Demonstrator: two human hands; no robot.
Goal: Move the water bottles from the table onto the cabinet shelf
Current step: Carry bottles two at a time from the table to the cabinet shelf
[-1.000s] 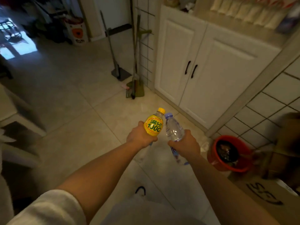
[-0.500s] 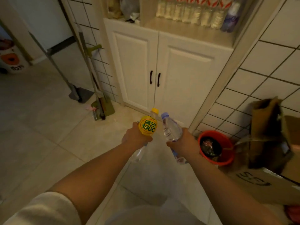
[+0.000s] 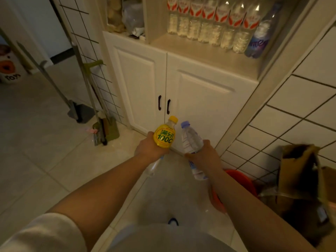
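My left hand [image 3: 149, 149] grips a clear bottle with a yellow label and yellow cap [image 3: 164, 136], tilted away from me. My right hand [image 3: 203, 156] grips a clear water bottle with a pale blue cap [image 3: 190, 140], also tilted forward. Both bottles are held side by side, low in front of the white cabinet doors [image 3: 181, 99]. Above the doors, the cabinet shelf [image 3: 200, 51] carries a row of several clear bottles with red-and-white labels [image 3: 207, 24] and one blue-labelled bottle [image 3: 259, 39] at the right end.
A dustpan and broom [image 3: 78, 110] and a green-handled mop [image 3: 103, 124] lean by the tiled wall on the left. A red bucket [image 3: 241, 180] and brown cardboard boxes [image 3: 300, 175] sit on the floor at the right. The shelf's left bay holds bags [image 3: 125, 15].
The view has swung toward the cabinet and closer to it, so the shelf with its bottles now shows fully. Both hands keep the same grip on their bottles.
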